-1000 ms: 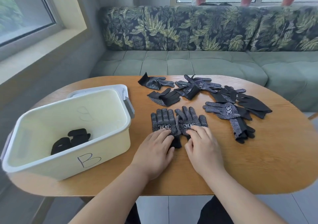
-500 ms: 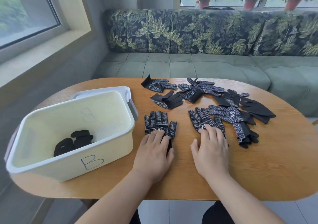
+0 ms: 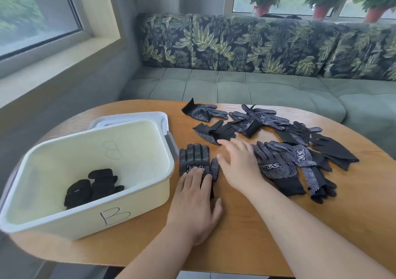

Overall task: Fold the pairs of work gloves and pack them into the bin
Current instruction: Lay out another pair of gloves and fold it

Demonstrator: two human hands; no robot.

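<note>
Fabric judged limp and light (dots add grip) is best taken at the cuff; the dotted work glove [image 3: 194,158] is pinned under the flat left hand [image 3: 192,206], bin [image 3: 92,218] just beside it; the right hand [image 3: 239,167] is spread, empty.

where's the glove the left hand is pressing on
In the head view, the dotted glove lies flat on the table just right of the white bin, its cuff under the left hand, with the right hand close on its right.
</note>
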